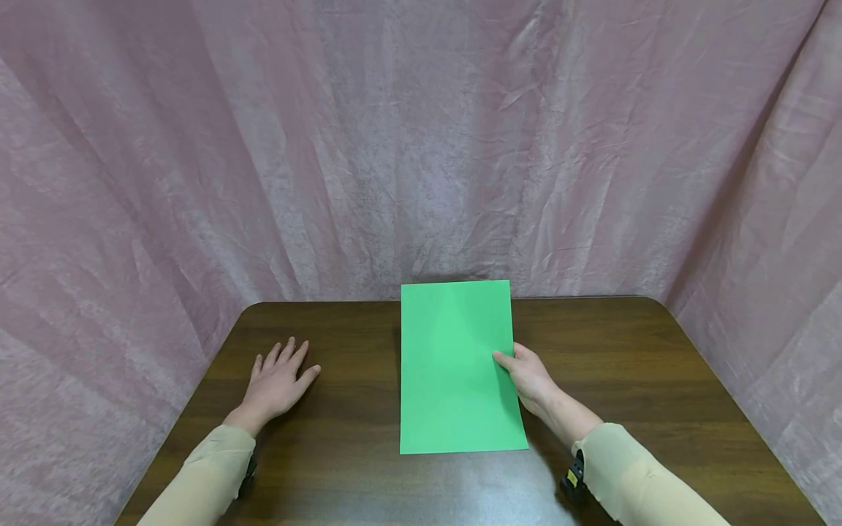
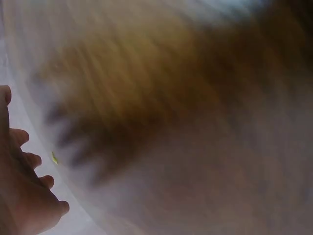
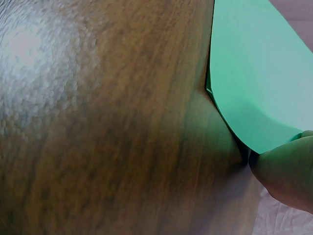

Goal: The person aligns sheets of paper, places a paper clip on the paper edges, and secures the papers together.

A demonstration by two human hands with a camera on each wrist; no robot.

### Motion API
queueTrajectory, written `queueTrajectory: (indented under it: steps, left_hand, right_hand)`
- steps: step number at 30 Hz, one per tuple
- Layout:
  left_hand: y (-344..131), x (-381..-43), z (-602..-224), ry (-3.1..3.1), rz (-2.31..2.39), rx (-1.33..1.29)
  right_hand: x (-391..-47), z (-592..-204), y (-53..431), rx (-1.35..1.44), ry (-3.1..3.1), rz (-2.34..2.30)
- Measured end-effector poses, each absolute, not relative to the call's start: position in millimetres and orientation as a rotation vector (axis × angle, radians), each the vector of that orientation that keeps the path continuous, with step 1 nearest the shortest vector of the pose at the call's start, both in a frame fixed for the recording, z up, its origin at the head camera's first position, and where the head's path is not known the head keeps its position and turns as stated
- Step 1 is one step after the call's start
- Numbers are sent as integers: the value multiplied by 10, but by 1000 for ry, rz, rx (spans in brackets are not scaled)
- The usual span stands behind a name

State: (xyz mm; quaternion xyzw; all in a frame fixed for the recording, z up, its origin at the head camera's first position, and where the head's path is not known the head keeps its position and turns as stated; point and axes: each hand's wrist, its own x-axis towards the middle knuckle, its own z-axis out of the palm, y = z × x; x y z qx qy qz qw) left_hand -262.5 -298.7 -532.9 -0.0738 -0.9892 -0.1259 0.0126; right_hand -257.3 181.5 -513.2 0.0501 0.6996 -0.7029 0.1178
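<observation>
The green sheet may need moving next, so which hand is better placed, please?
Probably the right hand: it pinches the green sheet by its right edge, while the left hand is spread, apart from it.

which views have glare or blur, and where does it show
Head view: mostly sharp, with pale sheen on the table just below the green sheet; left wrist view: tabletop heavily blurred, the left hand clearer, with smeared dark finger shapes, shadow or reflection; right wrist view: bright glare at upper left on the wood.
</observation>
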Motion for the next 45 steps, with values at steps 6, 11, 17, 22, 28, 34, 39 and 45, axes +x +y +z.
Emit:
queueTrajectory:
  steps: [6, 11, 17, 22, 28, 34, 39, 45]
  left_hand:
    - [-3085, -2596, -5356, -3121, -393, -200]
    - [-3096, -2578, -5364, -3137, -416, -196]
    - [-3076, -2599, -5374, -3142, -414, -205]
    - [-3064, -2619, -5394, -3148, -409, -205]
    - [-3057, -2628, -5392, -3154, -407, -204]
    - [-3043, -2637, -5354, -3151, -374, -205]
    - [-3028, -2652, -5350, -3137, -343, -214]
    - [-2980, -2667, -5373, -3123, -340, -236]
  right_hand:
    - [-2583, -5137, 1803, 167, 2057, -2054]
    - [-2583, -5158, 1791, 174, 2051, -2058]
    - [-2580, -5152, 1796, 170, 2050, -2054]
    - [-2576, -5154, 1806, 167, 2054, -2049]
    - [-2575, -5162, 1806, 156, 2047, -2050]
    - [-2580, -5163, 1808, 154, 2054, -2047]
    - [-2587, -5164, 1806, 154, 2055, -2046]
    - [-2587, -5165, 1810, 157, 2055, -2043]
